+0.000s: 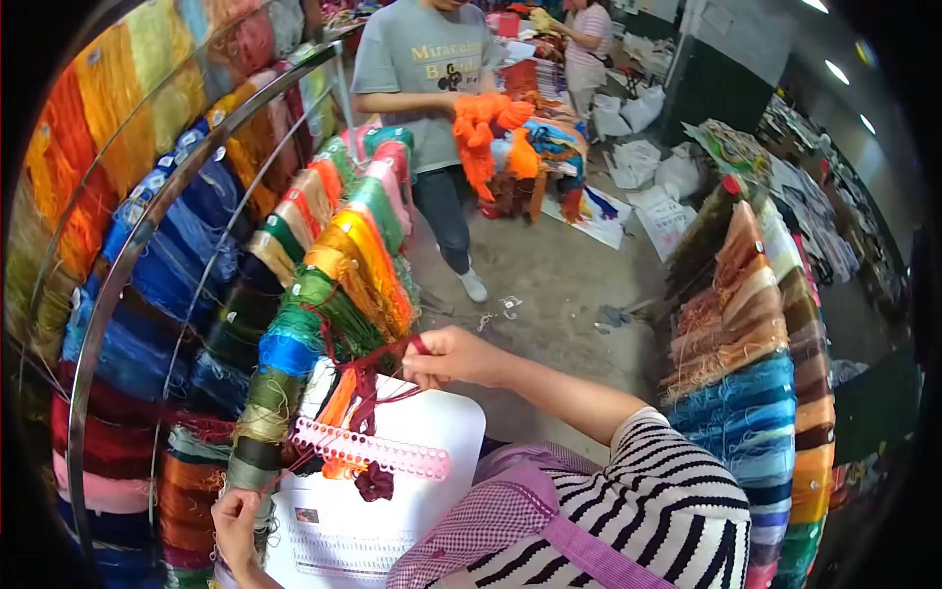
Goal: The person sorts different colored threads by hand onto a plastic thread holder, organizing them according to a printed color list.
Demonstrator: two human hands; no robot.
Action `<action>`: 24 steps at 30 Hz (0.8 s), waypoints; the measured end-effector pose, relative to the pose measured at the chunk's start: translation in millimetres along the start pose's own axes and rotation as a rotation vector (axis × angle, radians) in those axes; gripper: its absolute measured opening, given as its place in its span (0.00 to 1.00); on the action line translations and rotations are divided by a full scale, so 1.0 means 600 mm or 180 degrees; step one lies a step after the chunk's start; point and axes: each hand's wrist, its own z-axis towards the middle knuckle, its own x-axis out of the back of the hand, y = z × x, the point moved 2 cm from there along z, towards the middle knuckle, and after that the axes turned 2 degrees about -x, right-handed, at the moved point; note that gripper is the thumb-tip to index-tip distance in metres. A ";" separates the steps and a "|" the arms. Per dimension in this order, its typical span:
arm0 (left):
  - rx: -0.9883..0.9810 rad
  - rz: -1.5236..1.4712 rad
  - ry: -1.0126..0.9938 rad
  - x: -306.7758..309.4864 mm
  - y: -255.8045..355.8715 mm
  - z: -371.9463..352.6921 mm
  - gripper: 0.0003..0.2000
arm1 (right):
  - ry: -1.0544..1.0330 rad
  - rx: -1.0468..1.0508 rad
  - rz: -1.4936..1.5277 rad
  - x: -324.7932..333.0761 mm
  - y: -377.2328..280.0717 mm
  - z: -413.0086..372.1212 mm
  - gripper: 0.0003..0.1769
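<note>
At the top edge of the card (437,417), right hand (453,355) pinched red thread (365,381) over the pink strip (378,452); left hand (235,530) clutched its corner. Likely threading; next needed taut thread.

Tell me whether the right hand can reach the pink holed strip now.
Probably yes: the right hand sits just above the pink holed strip on the white card, open space between them. But its grip is busy pinching dark red thread, which would likely need letting go.

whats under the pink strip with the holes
A white card lies beneath the pink strip, and orange and maroon threads cross it. Whatever the card shows directly beneath is hidden.
</note>
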 end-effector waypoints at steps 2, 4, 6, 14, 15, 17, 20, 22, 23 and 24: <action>-0.0045 -0.0294 0.0271 0.008 -0.026 0.014 0.05 | 0.0317 -0.0065 0.0181 0.018 0.007 -0.012 0.13; -0.0093 -0.0414 0.0376 -0.026 -0.019 0.000 0.05 | 0.0479 -0.0064 0.0155 0.039 0.009 -0.064 0.12; -0.0043 -0.0526 0.0480 -0.035 -0.015 -0.003 0.05 | 0.0632 -0.0013 0.0128 0.044 0.017 -0.089 0.12; -0.0209 -0.0330 0.0650 -0.066 0.013 0.001 0.08 | 0.0946 -0.0217 0.0075 0.057 0.034 -0.160 0.12; -0.0221 -0.0312 0.0674 -0.065 0.014 -0.004 0.08 | 0.0899 -0.0247 0.0078 0.057 0.038 -0.165 0.12; -0.0146 -0.0319 0.0723 -0.056 0.009 -0.017 0.08 | 0.1172 -0.0397 0.0367 0.062 0.051 -0.174 0.12; -0.0454 -0.0329 0.0895 -0.045 -0.011 -0.036 0.07 | 0.1310 -0.0481 0.0407 0.076 0.072 -0.186 0.12; -0.0096 -0.0377 0.0966 -0.027 -0.013 -0.064 0.08 | 0.1567 -0.0534 0.0336 0.091 0.087 -0.198 0.11; 0.0020 -0.0372 0.1070 -0.018 -0.021 -0.076 0.08 | 0.1545 -0.0553 0.0328 0.098 0.094 -0.205 0.11; 0.0037 -0.0376 0.1085 -0.011 -0.034 -0.085 0.08 | 0.1688 -0.0530 0.0417 0.107 0.100 -0.213 0.11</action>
